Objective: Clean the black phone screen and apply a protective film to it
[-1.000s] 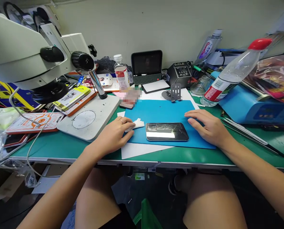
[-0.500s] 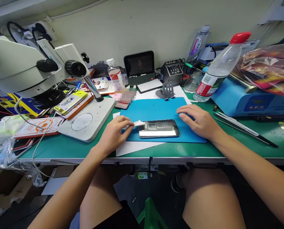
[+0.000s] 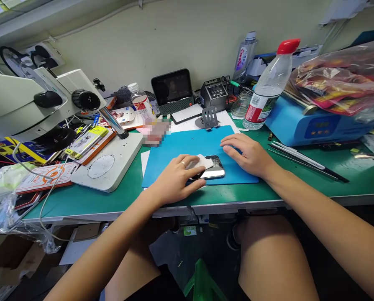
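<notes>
Pale wall point(image 3: 190, 37) behind, green worktop point(image 3: 121, 202) in front: the single head view shows a crowded bench, with a microscope point(image 3: 17, 98) on the left and a red-capped bottle point(image 3: 264, 100) and tweezers point(image 3: 309, 161) on the right. Centred before the person is a blue mat point(image 3: 187, 142), and the dark-screened phone point(image 3: 217, 170) lies flat on it near the front edge, glass facing up. The left hand point(image 3: 177, 177) has a folded white tissue point(image 3: 206, 162) in its grasp, fingers laid over it and on the phone; whether the thumb also pinches it cannot be told. The right hand point(image 3: 248, 154) is relaxed and holds nothing, its fingers loosely curved above the mat just beside the phone's far end. As for progress, the tissue is already on the glass, so the contact looks under way rather than finished. The right end of the screen is uncovered, showing bright reflections, while the left part is hidden under the hand. How much glass the tissue has passed over, and how much is left, cannot be judged from here.
</notes>
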A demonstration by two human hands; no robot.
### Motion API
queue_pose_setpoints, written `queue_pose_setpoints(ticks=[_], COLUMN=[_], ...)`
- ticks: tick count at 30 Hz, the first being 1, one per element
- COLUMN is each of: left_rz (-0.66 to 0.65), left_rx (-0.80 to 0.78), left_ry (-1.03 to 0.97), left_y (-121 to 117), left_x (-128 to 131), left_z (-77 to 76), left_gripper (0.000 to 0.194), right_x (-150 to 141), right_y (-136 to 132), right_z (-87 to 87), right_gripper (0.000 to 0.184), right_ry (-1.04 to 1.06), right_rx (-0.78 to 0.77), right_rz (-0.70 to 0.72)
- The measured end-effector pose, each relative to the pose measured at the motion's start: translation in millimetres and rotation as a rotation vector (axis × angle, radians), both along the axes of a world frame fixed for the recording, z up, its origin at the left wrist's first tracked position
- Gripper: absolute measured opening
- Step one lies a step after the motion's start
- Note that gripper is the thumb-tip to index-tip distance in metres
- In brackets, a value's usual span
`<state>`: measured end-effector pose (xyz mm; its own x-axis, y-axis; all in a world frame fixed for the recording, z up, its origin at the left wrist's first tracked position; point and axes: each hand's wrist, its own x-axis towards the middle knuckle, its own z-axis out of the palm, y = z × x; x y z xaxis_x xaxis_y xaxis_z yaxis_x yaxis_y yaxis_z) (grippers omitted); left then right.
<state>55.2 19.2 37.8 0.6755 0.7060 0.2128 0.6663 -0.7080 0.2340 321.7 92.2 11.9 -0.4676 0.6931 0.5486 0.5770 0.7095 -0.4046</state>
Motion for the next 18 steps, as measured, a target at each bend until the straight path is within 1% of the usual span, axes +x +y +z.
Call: queue_pose_setpoints(ticks=[2,4,6,7,9,15,17,18], left_rz=[-0.028,-0.045,-0.044,-0.038,-0.013,0.094,0.094,0.084], left_rx=[0.012,0.029,0.050,0.059,0.074,0.070,0.062,0.059], left_ry=[0.015,0.032,0.045,0.053,0.071,0.161,0.168,0.163], left_y=[5,9,12,13,11,-7,-13,-15], left_x=[19,33,37,35,21,-54,-65,-65], left_z=[-1.2,-1.9,-1.8,-1.5,-0.5,3.0,3.2,3.0], left_gripper=[0.043,0.045,0.044,0.043,0.041,0.040,0.042,0.043], right_x=[1,2,2,3,3,4,4,4], right_y=[1,1,1,1,1,5,7,7], right_z=[-0.8,-1.7,-2.4,-2.5,-2.8,-5.0,-6.0,-6.3], right_gripper=[0.030,0.029,0.029,0.029,0.029,0.029,0.030,0.030], right_ry=[0.006,0.014,0.023,0.025,0.027,0.036,0.034,0.030], right_rx=[0.009,0.018,0.031,0.037,0.043,0.032,0.030,0.029], right_rz=[0.008,0.007,0.005,0.004,0.005,0.013,0.018,0.018])
